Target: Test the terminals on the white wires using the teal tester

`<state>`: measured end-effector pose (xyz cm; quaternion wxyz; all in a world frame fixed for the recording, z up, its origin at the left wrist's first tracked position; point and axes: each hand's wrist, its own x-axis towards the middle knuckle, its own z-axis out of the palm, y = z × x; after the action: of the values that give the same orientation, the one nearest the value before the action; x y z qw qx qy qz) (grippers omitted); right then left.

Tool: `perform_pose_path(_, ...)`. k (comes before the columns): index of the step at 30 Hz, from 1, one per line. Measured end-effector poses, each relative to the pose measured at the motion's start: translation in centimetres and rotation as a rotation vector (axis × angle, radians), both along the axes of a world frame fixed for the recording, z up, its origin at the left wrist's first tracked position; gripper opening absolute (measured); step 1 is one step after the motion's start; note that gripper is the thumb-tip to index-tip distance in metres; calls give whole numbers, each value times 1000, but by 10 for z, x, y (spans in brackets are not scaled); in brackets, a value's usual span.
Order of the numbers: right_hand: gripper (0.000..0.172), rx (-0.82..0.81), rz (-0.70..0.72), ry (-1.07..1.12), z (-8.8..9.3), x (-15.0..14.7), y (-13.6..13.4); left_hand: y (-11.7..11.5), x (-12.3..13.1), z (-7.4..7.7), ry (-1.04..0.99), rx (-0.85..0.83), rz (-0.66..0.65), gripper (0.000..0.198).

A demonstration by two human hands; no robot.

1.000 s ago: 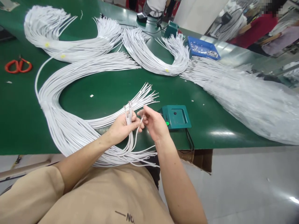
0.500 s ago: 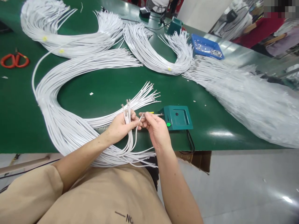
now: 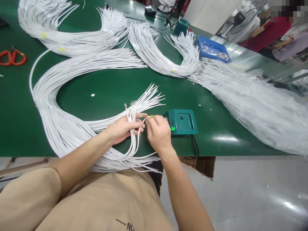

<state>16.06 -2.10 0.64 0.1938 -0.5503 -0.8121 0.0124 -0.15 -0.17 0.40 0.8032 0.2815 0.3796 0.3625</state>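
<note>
My left hand [image 3: 124, 128] is closed around several white cables [image 3: 132, 138], whose bared ends stick up above the thumb. One cable [image 3: 139, 133] from this group bends over toward my right hand [image 3: 158, 131]. The fingertips of my right hand pinch that cable's end, close to the left fingertips. A bit of yellow shows just above the pinch. Right beside my right hand stands a small teal device [image 3: 171, 122] with a green button; its left side, facing the hand, is mostly hidden by the fingers.
A large loop of white cables [image 3: 48, 96] curves around on the green table [image 3: 101, 83]. More cable bundles [image 3: 158, 54] lie behind, and a bagged bundle [image 3: 260, 102] on the right. Red-handled scissors [image 3: 13, 58] lie left, a blue tray [image 3: 213, 49] of small parts at the back. A person's red sleeve [image 3: 269, 33] shows.
My right hand has turned and come over the device's left side, covering the metal tip that showed before. The left hand keeps its cables. The view has shifted slightly.
</note>
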Motion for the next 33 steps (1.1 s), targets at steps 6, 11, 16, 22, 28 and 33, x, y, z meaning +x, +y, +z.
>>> perform_pose_path(6, 18, -84, -20, -84, 17, 30, 26, 5, 8, -5, 267, 253, 22, 49)
perform_pose_path(11, 9, -180, 99, -140, 17, 39, 34, 8, 13, -9, 403, 304, 13, 49)
perform_pose_path(16, 10, -185, 139, -123, 16, 44, 36, 10, 17, -16, 487, 302, -4, 46)
perform_pose_path(22, 16, -154, 77, -95, 12, 45, 40, 11, 21, -25, 571, 290, 1, 44)
perform_pose_path(28, 16, -176, 66, -82, 11, 47, 42, 10, 21, -33, 692, 327, 1, 42)
perform_pose_path(33, 16, -203, 62, -86, 14, 45, 41, 9, 20, -34, 737, 366, -19, 40)
